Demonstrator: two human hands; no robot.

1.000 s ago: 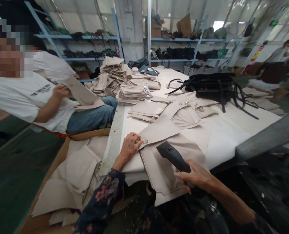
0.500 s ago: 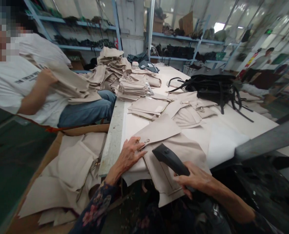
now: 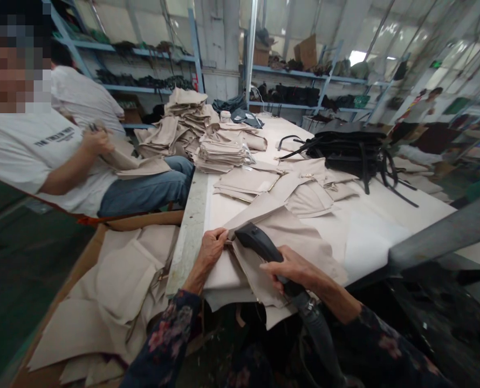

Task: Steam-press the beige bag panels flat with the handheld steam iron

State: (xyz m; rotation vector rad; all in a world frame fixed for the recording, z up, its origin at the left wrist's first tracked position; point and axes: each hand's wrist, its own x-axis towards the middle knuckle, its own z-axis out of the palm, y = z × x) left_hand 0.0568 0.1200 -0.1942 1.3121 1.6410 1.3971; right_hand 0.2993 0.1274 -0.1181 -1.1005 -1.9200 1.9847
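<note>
The right hand (image 3: 290, 272) has now clamped a black corded tool, apparently a handheld iron (image 3: 256, 242), against the beige panel (image 3: 288, 237); the left hand (image 3: 211, 253) lies beside it, grip unclear.

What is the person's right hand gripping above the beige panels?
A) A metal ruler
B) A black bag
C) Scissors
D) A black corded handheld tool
D: the right hand is wrapped around a black handheld tool, with a dark cord trailing down from it.
</note>
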